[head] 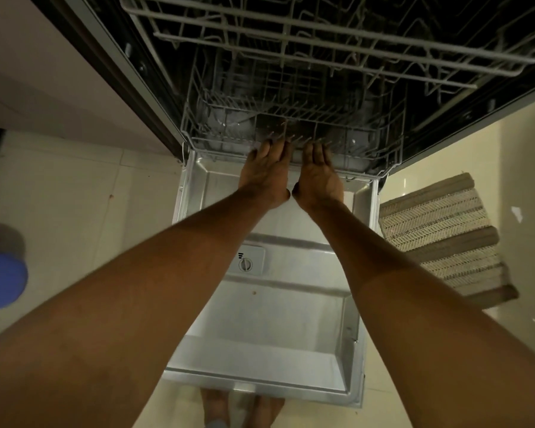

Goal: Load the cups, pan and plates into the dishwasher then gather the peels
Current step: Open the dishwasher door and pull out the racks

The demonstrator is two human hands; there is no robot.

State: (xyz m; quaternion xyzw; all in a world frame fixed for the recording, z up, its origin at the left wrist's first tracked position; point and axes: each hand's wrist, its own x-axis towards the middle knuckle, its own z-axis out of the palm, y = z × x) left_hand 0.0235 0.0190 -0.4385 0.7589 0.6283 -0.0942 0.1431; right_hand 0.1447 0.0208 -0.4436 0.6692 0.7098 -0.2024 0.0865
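Both arms reach forward and down over the open stainless-steel dishwasher door (261,335), which lies flat, and the two hands meet at the near front edge of the lower white wire rack (294,131). The left hand (267,177) lies with its back up and its fingers stretched toward the front wire; the right hand (318,177) is turned with the palm more upward, fingers also long and pointing into the rack. The fingertips of both are lost among the wires, so I cannot tell if they hook the front bar or only touch it; neither hand carries a dish. The step in hand seems to be moving this lower rack on its rails, most likely pulling it out over the door. To do it well, both hands should take the front bar just beside the middle, as they are now, and pull evenly, so the rack does not twist on one side. The upper grey wire rack (322,41) stands out above the hands, so the head and wrists should stay low. No cups, pan or plates can be seen, and no peels; both racks look empty, so loading appears not yet begun. A woven beige floor mat (442,239) lies on the floor to the right, and a blue round object (0,285) at the far left edge.
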